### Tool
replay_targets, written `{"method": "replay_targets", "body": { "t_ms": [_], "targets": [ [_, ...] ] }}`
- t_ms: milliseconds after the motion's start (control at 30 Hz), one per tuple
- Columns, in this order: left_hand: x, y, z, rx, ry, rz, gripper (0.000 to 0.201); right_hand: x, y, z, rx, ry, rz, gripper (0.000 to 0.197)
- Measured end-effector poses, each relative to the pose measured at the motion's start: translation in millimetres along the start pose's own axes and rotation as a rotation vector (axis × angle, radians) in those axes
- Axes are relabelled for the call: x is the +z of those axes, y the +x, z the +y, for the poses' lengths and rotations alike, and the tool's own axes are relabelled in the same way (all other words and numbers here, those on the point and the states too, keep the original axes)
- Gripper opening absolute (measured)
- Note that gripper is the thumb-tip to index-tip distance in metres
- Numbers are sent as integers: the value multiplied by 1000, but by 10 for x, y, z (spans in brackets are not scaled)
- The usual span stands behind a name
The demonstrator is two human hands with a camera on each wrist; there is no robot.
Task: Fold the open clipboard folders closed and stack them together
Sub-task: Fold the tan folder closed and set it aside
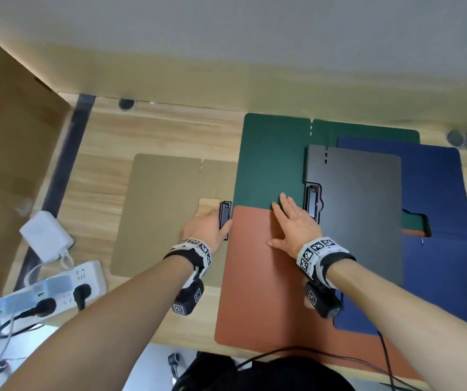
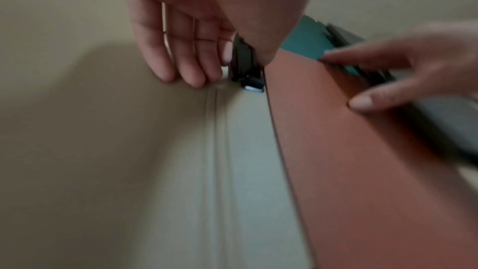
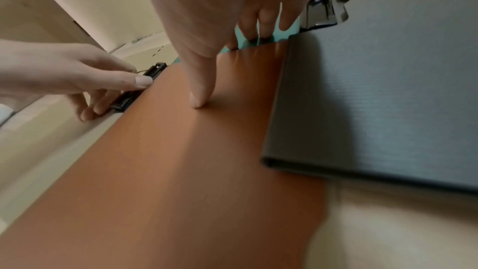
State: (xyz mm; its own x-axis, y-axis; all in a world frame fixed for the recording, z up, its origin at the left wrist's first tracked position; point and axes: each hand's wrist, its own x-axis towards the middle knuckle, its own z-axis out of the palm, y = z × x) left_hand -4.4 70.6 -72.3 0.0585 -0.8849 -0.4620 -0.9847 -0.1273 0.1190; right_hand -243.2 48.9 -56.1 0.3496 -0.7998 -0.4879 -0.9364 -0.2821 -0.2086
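**Hands at the brown folder's far edge**

Here, the brown folder [image 1: 257, 277] lies flat near the front of the wooden desk [image 1: 153, 131], taken as the landmark. The right hand [image 1: 294, 224] rests on its far end with fingers straight and spread, thumb pressing the cover, fingertips reaching onto the green folder [image 1: 271, 159] that lies beyond it. Just left of the brown folder, the left hand [image 1: 208, 225] pinches a black clip [image 1: 224, 217] between thumb and index finger; its other fingers touch the open tan folder [image 1: 164, 210] that carries the clip. Right of the brown folder, a closed black folder [image 1: 362, 210] overlaps it and the green one. Further right lies the blue folder [image 1: 441, 221]. Far left sit a power strip [image 1: 65, 289] and a white adapter [image 1: 46, 235].
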Motion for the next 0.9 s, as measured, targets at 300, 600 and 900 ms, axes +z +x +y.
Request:
{"method": "replay_targets", "body": {
  "t_ms": [300, 600, 900],
  "targets": [
    [-139, 86, 64, 80, 120, -27, 42, -34, -1, -31, 6, -99, -23, 101],
    [-267, 258, -77, 66, 88, 15, 41, -50, 3, -14, 7, -127, -20, 102],
    [-404, 474, -274, 28, 68, 40, 39, -85, -5, 42, 31, -129, -48, 105]
  ]
}}
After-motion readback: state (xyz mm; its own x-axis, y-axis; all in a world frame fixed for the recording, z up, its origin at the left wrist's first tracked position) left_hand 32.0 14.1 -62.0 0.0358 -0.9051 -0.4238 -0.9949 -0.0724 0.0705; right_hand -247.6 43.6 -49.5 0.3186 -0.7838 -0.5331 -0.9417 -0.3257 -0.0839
